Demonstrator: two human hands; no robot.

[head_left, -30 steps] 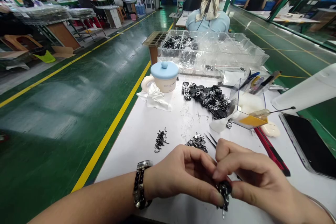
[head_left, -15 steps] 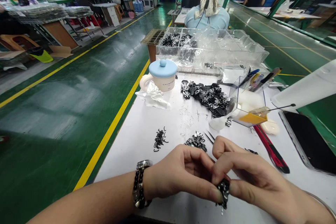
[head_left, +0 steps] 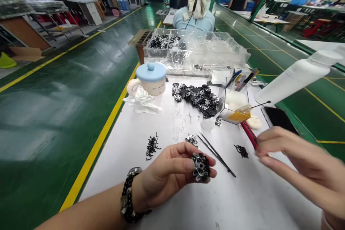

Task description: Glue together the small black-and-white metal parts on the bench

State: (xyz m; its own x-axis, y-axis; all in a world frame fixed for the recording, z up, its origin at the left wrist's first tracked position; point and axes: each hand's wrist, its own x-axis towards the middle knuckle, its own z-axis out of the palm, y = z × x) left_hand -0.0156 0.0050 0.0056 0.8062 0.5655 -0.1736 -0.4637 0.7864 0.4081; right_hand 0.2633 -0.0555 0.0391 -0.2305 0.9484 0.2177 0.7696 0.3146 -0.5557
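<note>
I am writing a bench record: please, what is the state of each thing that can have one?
Left hand: closed on small black-and-silver part
Right hand: fingers bent, blurred; grip unclear
Cream rounded mug: covered by blue knobbed lid
Slim black tweezers: lying, tips apart
White thin tissue: crumpled
Black rectangular phone: screen dark, partly hidden

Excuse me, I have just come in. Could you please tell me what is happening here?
At a white table, a person's left hand holds a small black-and-silver part. The right hand is apart from it, off to the right; it is blurred, so I cannot tell whether it grips anything. Black tweezers lie between the hands, and small piles of black pieces and silvery pieces lie nearby.
</note>
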